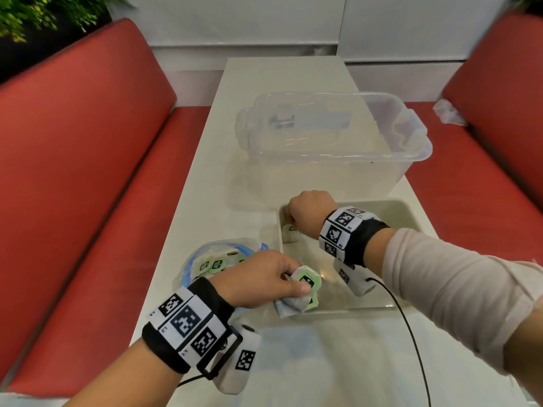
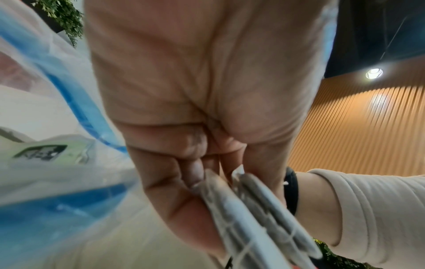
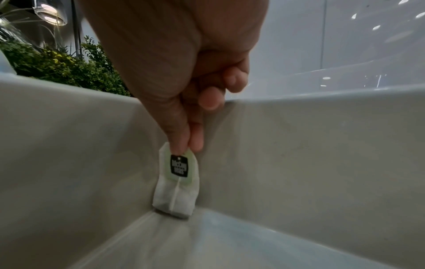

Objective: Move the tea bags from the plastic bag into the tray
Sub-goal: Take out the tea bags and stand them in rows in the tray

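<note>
Two tea bags [image 1: 296,292] sit bunched in the left hand [image 1: 258,279], fingers and thumb curled round them, just over the near-left corner of the tray [image 1: 346,307]. Left of the tray lies the plastic bag [image 1: 194,261], mouth open, with more tea bags [image 1: 216,264] showing inside. In the tray's far-left corner, the right hand [image 1: 310,211] pinches one tea bag [image 3: 176,183] by its top between thumb and forefinger; the other fingers are curled in. That bag stands upright, its lower end touching the tray floor where the two walls meet. Beyond the tray a clear bin [image 1: 332,139] rests on the white table [image 1: 205,183]. Red benches [image 1: 88,171] flank the table.
</note>
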